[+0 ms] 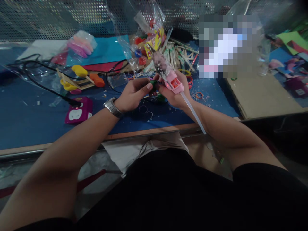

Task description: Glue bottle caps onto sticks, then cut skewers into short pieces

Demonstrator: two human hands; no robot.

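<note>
My right hand [178,98] is wrapped round a pink hot glue gun [173,82]. The gun's dark, stringy nozzle end points up and away, and a translucent glue stick [194,113] sticks out of its back toward me. My left hand [132,95], with a metal watch at the wrist, pinches a small green piece [153,83]; its kind I cannot make out. The fingertips of both hands meet near this piece, just above the blue table. The glue gun hides part of the right fingers.
A purple power socket [78,112] with a black cable sits at left. Behind it stands a wooden-stick model with yellow and orange parts [81,80]. Wooden sticks [172,56], a bag of coloured clay [81,43] and scraps lie toward the back. Cardboard [264,96] covers the right.
</note>
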